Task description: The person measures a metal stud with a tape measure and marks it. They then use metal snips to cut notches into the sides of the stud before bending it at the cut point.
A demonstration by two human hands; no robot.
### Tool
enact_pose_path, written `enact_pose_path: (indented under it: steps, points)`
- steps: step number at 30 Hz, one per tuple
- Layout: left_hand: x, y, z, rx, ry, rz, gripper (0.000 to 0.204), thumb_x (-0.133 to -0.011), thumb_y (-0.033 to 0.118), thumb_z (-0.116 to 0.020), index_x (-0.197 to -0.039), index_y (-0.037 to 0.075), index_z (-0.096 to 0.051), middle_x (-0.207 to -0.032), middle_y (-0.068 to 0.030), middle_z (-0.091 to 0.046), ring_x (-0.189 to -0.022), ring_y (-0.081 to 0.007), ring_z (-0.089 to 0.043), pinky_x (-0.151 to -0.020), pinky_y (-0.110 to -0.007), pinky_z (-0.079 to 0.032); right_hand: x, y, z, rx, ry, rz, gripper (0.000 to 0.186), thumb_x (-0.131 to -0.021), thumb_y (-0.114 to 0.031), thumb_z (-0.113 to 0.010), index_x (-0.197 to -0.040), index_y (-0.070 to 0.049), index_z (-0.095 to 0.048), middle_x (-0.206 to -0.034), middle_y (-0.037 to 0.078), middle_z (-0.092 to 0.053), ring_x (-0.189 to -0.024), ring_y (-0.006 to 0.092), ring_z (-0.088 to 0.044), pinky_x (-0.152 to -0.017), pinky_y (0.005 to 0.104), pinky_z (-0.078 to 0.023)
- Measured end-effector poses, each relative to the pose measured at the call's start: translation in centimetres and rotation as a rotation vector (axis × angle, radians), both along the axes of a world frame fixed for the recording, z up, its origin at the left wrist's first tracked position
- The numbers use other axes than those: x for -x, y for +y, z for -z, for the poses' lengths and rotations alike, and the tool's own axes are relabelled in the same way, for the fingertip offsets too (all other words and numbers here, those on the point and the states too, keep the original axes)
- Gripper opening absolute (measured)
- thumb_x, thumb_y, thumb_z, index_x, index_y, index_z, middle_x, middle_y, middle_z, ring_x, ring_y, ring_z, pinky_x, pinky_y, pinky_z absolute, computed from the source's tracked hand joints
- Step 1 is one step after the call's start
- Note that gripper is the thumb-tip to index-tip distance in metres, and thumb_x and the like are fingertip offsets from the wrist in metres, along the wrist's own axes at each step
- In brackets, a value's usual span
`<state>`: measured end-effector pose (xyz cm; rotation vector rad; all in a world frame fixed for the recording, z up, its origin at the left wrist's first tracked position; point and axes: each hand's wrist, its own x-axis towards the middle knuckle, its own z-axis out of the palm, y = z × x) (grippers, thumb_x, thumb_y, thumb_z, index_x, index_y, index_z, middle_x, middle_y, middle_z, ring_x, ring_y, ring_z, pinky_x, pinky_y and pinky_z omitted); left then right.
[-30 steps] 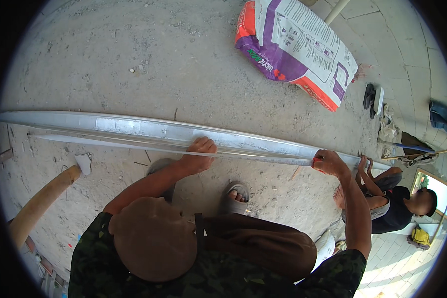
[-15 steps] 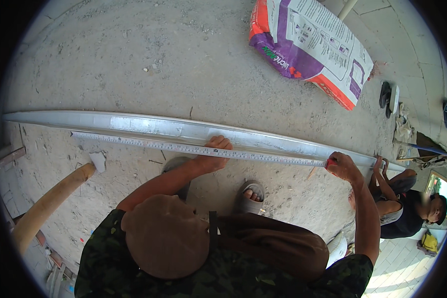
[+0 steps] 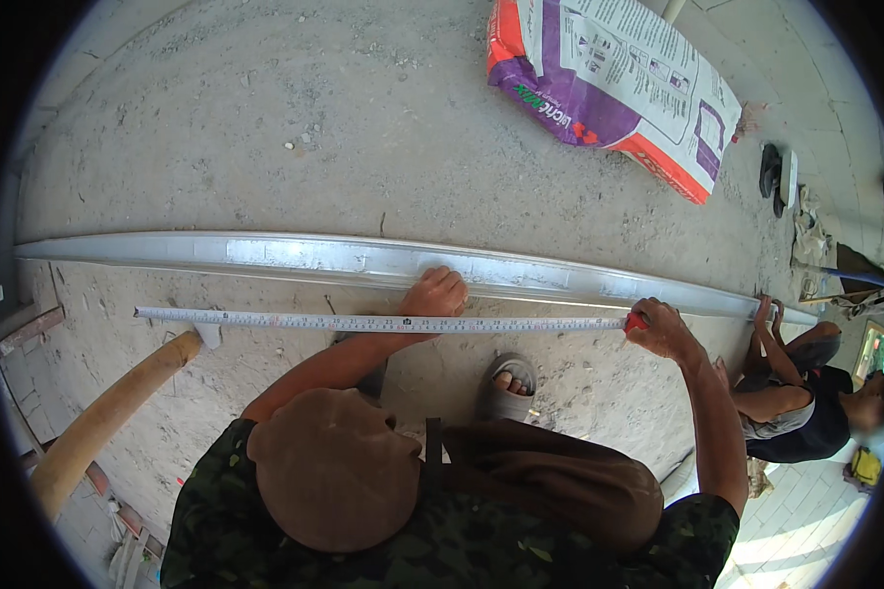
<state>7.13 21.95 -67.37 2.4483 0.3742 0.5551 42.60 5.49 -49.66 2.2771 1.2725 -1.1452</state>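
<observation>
A long silvery metal channel [image 3: 540, 270] lies across the floor in front of me. My left hand [image 3: 437, 292] is closed over its near edge around the middle. In my right hand [image 3: 666, 332] is a tape measure with a red case [image 3: 636, 322], mostly hidden by the fingers. Its white blade [image 3: 265, 319] runs out far to the left, crossing over my left wrist, apart from the channel's near side. At the channel's right end are a co-worker's hands [image 3: 768, 311].
A purple, orange and white bag [image 3: 609, 88] lies at the far right. To the left, a wooden handle [image 3: 118, 417] with a pale metal head rests on the dusty concrete floor [image 3: 216, 128]. The co-worker [image 3: 805, 412] crouches at right, near dark sandals [image 3: 771, 177].
The tape blade has come nearer to me, away from the channel's near edge. My right hand has shifted slightly left with the case. My left hand stays on the channel.
</observation>
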Motion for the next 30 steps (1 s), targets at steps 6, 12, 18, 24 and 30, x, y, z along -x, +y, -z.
enact_pose_path:
  steps: [6, 12, 18, 24, 30]
  points:
    - [-0.1, 0.0, -0.1, 0.023, 0.040, 0.021, 0.015, -0.072, 0.011, -0.065, -0.082, 0.002, -0.058, -0.083, -0.0124, -0.056, -0.084, -0.0293, -0.054, -0.075, -0.041, -0.047, 0.9, -2.4, 3.0, -0.047, 0.088, 0.098, 0.035, -0.073, -0.024, -0.067, -0.101, -0.003, -0.065, -0.101, 0.017, -0.065, -0.097, 0.0348, -0.062, -0.088, 0.0425, -0.049]
    - [-0.4, -0.1, -0.6, 0.075, 0.027, 0.015, 0.012, -0.075, 0.006, -0.065, -0.083, 0.002, -0.058, -0.083, -0.0127, -0.057, -0.082, -0.0311, -0.054, -0.074, -0.042, -0.045, 1.6, -4.4, 3.3, 0.008, 0.213, 0.257, 0.035, -0.073, -0.022, -0.069, -0.101, -0.003, -0.064, -0.099, 0.017, -0.067, -0.092, 0.0310, -0.066, -0.081, 0.0385, -0.052]
    - [-0.6, -0.5, 0.1, 0.050, 0.034, -0.015, 0.013, -0.076, 0.009, -0.066, -0.082, 0.002, -0.057, -0.082, -0.0136, -0.056, -0.082, -0.0310, -0.055, -0.074, -0.044, -0.046, 1.8, -5.4, 4.7, -0.136, 0.413, 0.399, 0.038, -0.071, -0.019, -0.073, -0.104, -0.002, -0.064, -0.096, 0.016, -0.068, -0.088, 0.0247, -0.067, -0.077, 0.0348, -0.054]
    - [-0.2, -0.6, -0.2, 0.038, 0.051, -0.019, 0.013, -0.077, 0.009, -0.066, -0.084, 0.003, -0.058, -0.086, -0.0122, -0.056, -0.086, -0.0295, -0.055, -0.077, -0.042, -0.045, 2.4, -0.5, 2.7, -0.378, 0.531, 0.560, 0.029, -0.076, -0.014, -0.071, -0.099, 0.001, -0.063, -0.086, 0.008, -0.065, -0.078, 0.0138, -0.060, -0.068, 0.0294, -0.050]
    - [0.6, 0.3, -0.8, 0.055, 0.046, -0.001, 0.011, -0.079, 0.008, -0.065, -0.086, 0.003, -0.059, -0.086, -0.0118, -0.058, -0.085, -0.0301, -0.055, -0.077, -0.042, -0.046, 2.5, 6.2, 2.6, -0.558, 0.491, 0.681, 0.032, -0.077, -0.017, -0.071, -0.102, 0.000, -0.062, -0.081, 0.006, -0.062, -0.075, 0.0118, -0.057, -0.067, 0.0285, -0.048]
